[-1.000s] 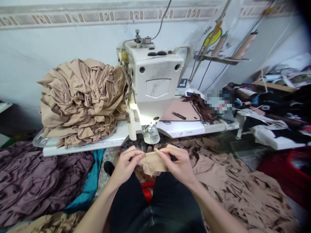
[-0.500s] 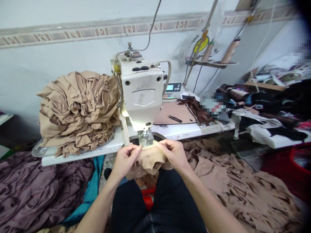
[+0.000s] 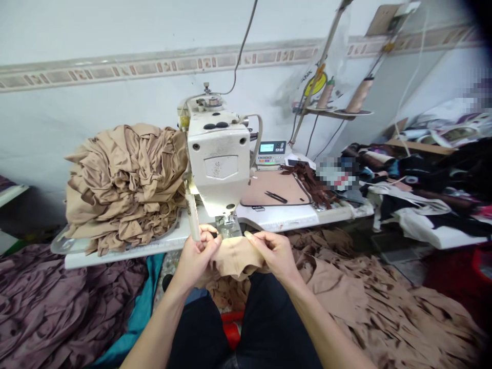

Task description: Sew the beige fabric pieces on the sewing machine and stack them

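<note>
Between my hands a piece of beige fabric (image 3: 237, 258) is stretched by its upper edge, just in front of the sewing machine's (image 3: 220, 164) needle area. My left hand (image 3: 200, 253) pinches the left end of that edge, beside the machine's post-like part. At the right end, the thumb and fingers of my right hand (image 3: 273, 252) are closed on the cloth. The metal needle plate (image 3: 229, 230) and presser foot show just beyond the fabric, lit by a lamp. Lower folds of the cloth hang above my lap.
A tall heap of beige fabric (image 3: 126, 184) fills the table's left side. Black thread snips (image 3: 275, 197) lie on a pinkish mat (image 3: 257, 188). Thread cones (image 3: 360, 96) stand on a rack. Purple cloth (image 3: 65, 302) lies low left, brown cloth (image 3: 369, 292) low right.
The fabric's upper edge is spread flatter, its middle smoother than before. Both hands stay close to the needle plate. The whole view has shifted slightly, with the machine appearing lower.
</note>
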Motion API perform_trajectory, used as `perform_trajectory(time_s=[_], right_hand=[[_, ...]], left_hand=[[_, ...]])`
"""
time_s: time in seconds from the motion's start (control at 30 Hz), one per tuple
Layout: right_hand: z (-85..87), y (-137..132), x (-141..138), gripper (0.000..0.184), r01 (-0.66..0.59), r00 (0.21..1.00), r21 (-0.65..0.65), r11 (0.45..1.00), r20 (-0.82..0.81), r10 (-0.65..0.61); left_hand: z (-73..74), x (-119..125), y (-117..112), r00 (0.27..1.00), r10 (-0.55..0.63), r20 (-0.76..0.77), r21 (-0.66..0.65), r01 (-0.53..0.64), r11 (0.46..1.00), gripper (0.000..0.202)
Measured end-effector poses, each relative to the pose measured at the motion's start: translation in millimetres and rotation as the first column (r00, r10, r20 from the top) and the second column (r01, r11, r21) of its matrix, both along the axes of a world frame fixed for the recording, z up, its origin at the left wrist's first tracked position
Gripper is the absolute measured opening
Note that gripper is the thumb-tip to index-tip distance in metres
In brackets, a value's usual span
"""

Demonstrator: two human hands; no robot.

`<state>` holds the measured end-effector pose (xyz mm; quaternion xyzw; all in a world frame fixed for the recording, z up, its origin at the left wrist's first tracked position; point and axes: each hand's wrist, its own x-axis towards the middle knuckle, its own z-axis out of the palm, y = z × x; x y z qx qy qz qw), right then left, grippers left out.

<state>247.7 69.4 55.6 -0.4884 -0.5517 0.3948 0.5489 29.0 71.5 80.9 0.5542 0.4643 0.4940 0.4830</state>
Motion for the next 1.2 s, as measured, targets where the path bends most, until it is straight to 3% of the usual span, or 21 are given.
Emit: perform_trajectory(time_s=[0.13, 0.3, 0.43, 0.53, 0.87, 1.07, 1.2], right_hand=[[-1.7, -4.2, -1.0, 0.035, 0.046, 0.999, 0.030, 0.998, -0.008, -0.045], [12.0, -14.6, -1.3, 0.031, 0.089, 0.984, 0.256, 0.963, 0.125, -0.124], [15.6, -28.5, 4.1, 0.019, -0.020, 0.959, 0.448, 0.894, 0.262, -0.110], [14.4, -34.8, 5.6, 0.016, -0.079, 0.940, 0.516, 0.853, 0.325, -0.109], [10.7, -15.1, -8.6, 0.032, -0.001, 0.958, 0.300, 0.954, 0.273, -0.085], [3.8, -4.8, -7.1, 0.036, 0.056, 0.985, 0.157, 0.986, 0.151, -0.080], [3.6, 5.7, -3.9, 0.037, 0.082, 0.993, 0.100, 0.992, 0.076, -0.090]], left_hand=[[0.4, 1.6, -3.6, 1.000, 0.000, 0.028, -0.031, 0.001, 1.000, 0.031], [-2.0, -0.3, -10.5, 0.999, 0.020, 0.029, -0.004, -0.020, 1.000, 0.035], [-2.1, -11.6, -22.0, 0.978, 0.000, -0.210, 0.147, 0.032, 0.989, 0.024], [0.7, -17.6, -28.8, 0.935, -0.017, -0.354, 0.250, 0.112, 0.962, 0.023], [-5.7, -19.3, -21.0, 0.927, 0.027, -0.373, 0.205, 0.054, 0.977, 0.028], [-0.3, -9.1, -7.3, 0.960, 0.114, -0.257, 0.087, -0.095, 0.992, 0.025], [1.3, 1.0, 8.6, 0.987, 0.100, -0.124, 0.038, -0.096, 0.995, 0.026]])
